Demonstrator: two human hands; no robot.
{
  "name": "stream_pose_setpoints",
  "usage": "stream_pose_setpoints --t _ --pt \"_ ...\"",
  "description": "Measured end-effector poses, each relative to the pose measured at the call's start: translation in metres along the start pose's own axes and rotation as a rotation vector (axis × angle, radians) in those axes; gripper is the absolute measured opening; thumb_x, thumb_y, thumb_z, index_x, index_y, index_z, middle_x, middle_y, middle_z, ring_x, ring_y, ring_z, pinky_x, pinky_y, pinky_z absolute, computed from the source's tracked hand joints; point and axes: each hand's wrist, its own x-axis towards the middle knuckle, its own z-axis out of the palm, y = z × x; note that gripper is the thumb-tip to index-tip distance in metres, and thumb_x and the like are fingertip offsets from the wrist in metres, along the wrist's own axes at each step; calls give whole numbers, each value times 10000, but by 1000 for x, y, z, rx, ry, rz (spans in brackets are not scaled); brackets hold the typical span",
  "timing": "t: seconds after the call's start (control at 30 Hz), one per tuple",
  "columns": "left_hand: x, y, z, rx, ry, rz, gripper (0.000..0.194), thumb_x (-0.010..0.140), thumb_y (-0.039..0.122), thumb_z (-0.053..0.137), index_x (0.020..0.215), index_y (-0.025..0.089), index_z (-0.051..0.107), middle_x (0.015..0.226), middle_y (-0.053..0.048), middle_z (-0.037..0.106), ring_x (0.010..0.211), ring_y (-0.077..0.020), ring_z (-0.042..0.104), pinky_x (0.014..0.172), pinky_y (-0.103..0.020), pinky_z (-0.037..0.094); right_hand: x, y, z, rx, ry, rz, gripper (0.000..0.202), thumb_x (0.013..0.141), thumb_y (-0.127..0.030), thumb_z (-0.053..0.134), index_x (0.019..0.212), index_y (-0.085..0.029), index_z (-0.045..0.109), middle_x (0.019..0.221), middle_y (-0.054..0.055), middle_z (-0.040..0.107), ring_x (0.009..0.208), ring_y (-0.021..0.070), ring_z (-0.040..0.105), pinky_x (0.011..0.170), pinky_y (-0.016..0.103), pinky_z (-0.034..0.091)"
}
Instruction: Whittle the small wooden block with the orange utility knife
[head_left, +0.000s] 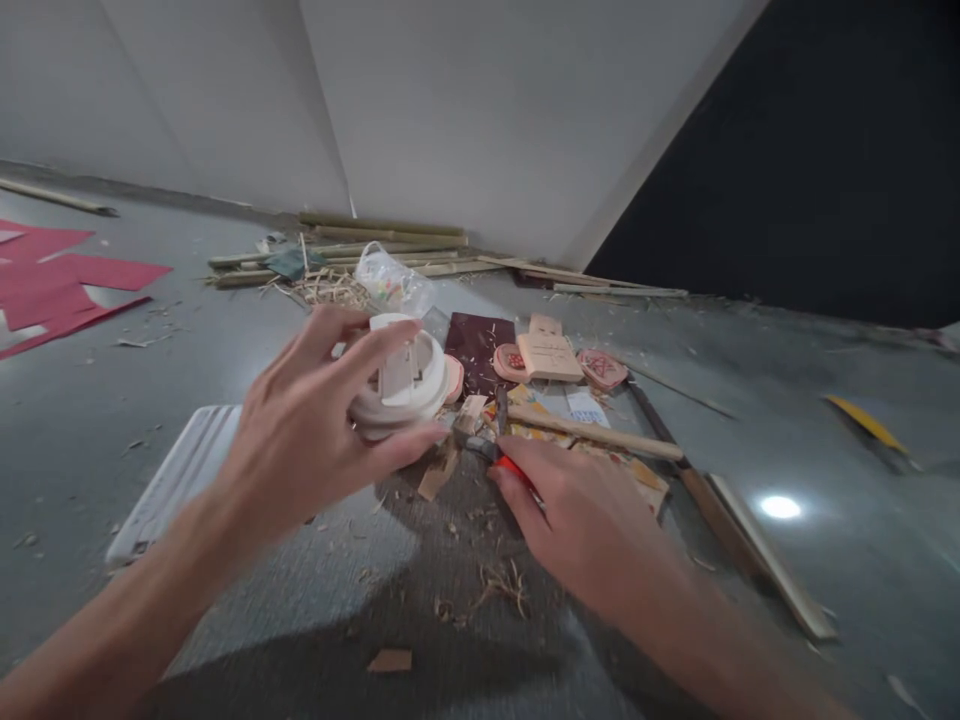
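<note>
Two objects are held: your left fingers [375,353] span the white case [409,385] above the floor [862,560]; your right fingers [536,462] grip the red tool [510,465] beside it. The case looks light, stiff, perhaps slippery; pinch its rim.

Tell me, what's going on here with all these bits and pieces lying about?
A person is working with both bare hands. The left hand holds a round white object, and the right hand grips a red-handled tool, its dark end close to the white object; whether they touch is unclear. Beyond lie a pale block and bamboo sticks, with red sheets off to the left.
</note>
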Motion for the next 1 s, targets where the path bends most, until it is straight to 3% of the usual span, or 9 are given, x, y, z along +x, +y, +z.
stream_pose_setpoints --t 0.13,0.2,0.27,0.33,0.43,0.63,0.73,0.83,1.0 --pt "7 -13 -9 -180 -100 109 634 883 526 749 1462 306 613 1551 -132 544 1418 -372 519 1129 -483 459 -1 1 2 11 17 -17 256 1084 -362 433 1035 -249 658 917 35 754 747 224 662 613 338 231" --pt "9 -15 -10 -288 -117 120 537 934 414 720 1455 321 627 1587 -97 542 1455 -346 508 1194 -499 410 -2 1 1 21 22 -16 246 1083 -358 436 1042 -253 655 928 33 757 742 224 664 614 339 234" --pt "10 -13 -9 -369 -106 110 443 967 326 685 1410 311 671 1502 -94 620 1359 -305 598 1131 -462 482 -2 -1 0 34 22 -7 237 1082 -346 439 1040 -256 655 934 36 763 746 228 669 615 344 239" --pt "9 -8 -7 -384 -59 98 385 956 313 702 1339 271 726 1406 -122 666 1244 -285 659 956 -393 576 -2 -2 -2 38 14 -3 232 1080 -332 441 1042 -255 657 928 40 766 749 232 672 615 350 241" --pt "5 -2 -2 -339 12 66 364 935 335 730 1288 248 755 1369 -143 665 1191 -289 676 725 -313 592 -2 -3 -3 33 11 -2 215 1074 -321 454 1020 -255 652 882 31 757 732 232 668 613 353 238" --pt "-1 3 9 -235 144 61 284 936 368 724 1204 302 791 1380 -109 684 1149 -284 704 824 -389 583 -2 -1 -2 23 44 -24 205 1071 -310 464 992 -246 643 877 23 755 714 222 680 607 351 221" --pt "0 10 5 -288 234 -6 245 1015 321 600 1050 307 842 1219 -53 763 953 -209 730 770 -363 536 -1 -3 -3 -15 38 -20 225 1076 -309 462 959 -233 639 843 26 745 692 218 680 599 353 198" --pt "5 17 -2 -326 248 -67 253 1024 302 597 1033 319 849 1112 -22 795 930 -192 724 746 -345 511 -1 -4 -5 -8 40 -19 218 1071 -283 470 939 -230 635 837 27 745 718 222 695 607 351 213" --pt "21 20 -10 -705 173 -412 295 933 318 761 1224 287 796 1032 -43 825 780 -162 686 594 -270 478 -1 -5 -6 2 36 -17 210 1061 -274 479 957 -226 654 869 44 761 747 238 707 618 359 234"
